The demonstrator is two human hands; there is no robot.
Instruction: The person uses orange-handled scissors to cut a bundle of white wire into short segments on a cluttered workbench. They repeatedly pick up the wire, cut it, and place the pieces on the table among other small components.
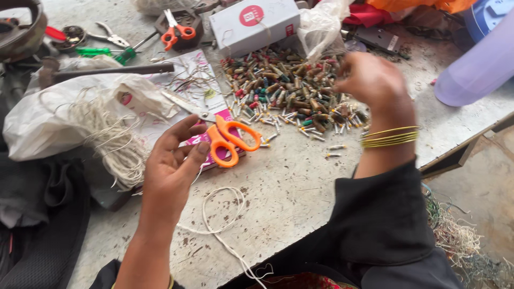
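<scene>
My left hand [170, 166] hovers over the worn table [300, 187] with its palm up and fingers apart, holding nothing that I can see. Its fingertips are just left of orange-handled scissors [231, 140], which lie on a pink and white printed sheet [201, 80]. A loose white string [220, 211] loops on the table below that hand. My right hand [370, 80], with gold bangles [390, 137] on the wrist, is curled over a pile of small coloured cylinders [284, 85]. It is blurred and seen from the back, so its fingertips are hidden.
A white box [251, 24], a second pair of orange scissors [178, 29], pliers [110, 36] and a green screwdriver [101, 52] lie at the back. A plastic bag with twine [96, 128] sits left. A lilac container [476, 69] stands right, by the table edge [455, 155].
</scene>
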